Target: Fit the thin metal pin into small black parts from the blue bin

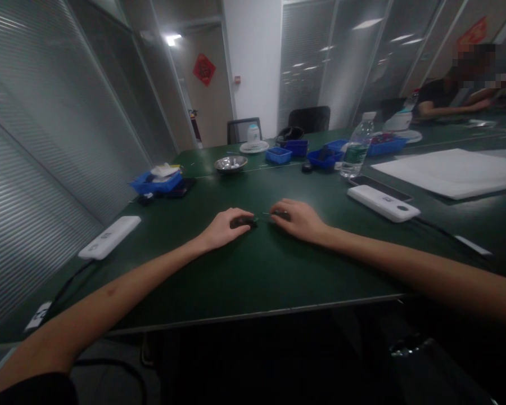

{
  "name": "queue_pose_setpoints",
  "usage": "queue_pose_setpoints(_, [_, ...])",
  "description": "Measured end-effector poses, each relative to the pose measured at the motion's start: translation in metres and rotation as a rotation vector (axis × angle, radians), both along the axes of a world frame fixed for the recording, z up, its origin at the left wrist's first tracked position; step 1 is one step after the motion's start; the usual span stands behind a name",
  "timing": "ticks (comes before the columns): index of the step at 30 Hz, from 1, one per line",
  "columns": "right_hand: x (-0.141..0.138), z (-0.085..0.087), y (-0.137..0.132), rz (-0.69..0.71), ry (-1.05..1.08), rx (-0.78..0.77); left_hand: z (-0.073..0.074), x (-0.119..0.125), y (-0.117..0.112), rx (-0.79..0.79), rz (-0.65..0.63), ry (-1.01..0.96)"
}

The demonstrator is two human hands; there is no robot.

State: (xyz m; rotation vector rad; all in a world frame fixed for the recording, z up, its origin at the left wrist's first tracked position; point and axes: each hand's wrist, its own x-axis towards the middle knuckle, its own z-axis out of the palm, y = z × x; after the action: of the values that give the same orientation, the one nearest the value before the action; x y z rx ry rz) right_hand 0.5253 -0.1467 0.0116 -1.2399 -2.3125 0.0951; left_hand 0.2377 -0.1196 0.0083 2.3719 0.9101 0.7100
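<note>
Both my arms reach out over a dark green table (253, 275). My left hand (226, 226) rests on the tabletop with its fingers curled round a small dark object (243, 223). My right hand (298, 218) lies just to its right, fingers pinched on a thin dark tool (274, 214) whose fine tip points toward the small dark object. The two hands are a few centimetres apart. What the small object is stays too dark to make out.
White flat devices lie at the left (109, 237) and right (383, 202). Blue bins (156, 181), (278, 154), a metal bowl (231, 163), a water bottle (356, 149) and a white board (451, 170) stand farther back. Another person (455, 93) sits at the far right.
</note>
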Motion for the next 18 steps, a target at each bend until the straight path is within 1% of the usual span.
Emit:
queue_pose_setpoints(2, [0.000, 0.000, 0.001, 0.001, -0.009, -0.006, 0.002, 0.000, 0.000, 0.070, -0.016, 0.019])
queue_pose_setpoints(4, [0.000, 0.000, 0.001, 0.002, -0.021, -0.012, 0.004, 0.002, -0.001, 0.102, -0.051, 0.029])
queue_pose_setpoints(7, [0.000, 0.000, 0.001, -0.004, -0.012, -0.023, 0.005, 0.007, -0.002, 0.094, -0.124, 0.046])
queue_pose_setpoints(9, [0.000, 0.000, 0.000, -0.005, -0.002, -0.023, 0.005, 0.009, -0.002, 0.098, -0.141, 0.064])
queue_pose_setpoints(12, [-0.001, 0.001, 0.000, -0.005, -0.003, -0.016, 0.004, 0.006, 0.001, 0.159, -0.107, 0.107])
queue_pose_setpoints(14, [-0.001, 0.001, -0.001, -0.005, -0.003, -0.022, 0.003, -0.001, 0.006, 0.188, -0.081, 0.114])
queue_pose_setpoints(18, [0.000, 0.002, -0.001, 0.001, -0.009, -0.032, 0.001, -0.023, 0.029, 0.171, 0.011, 0.084])
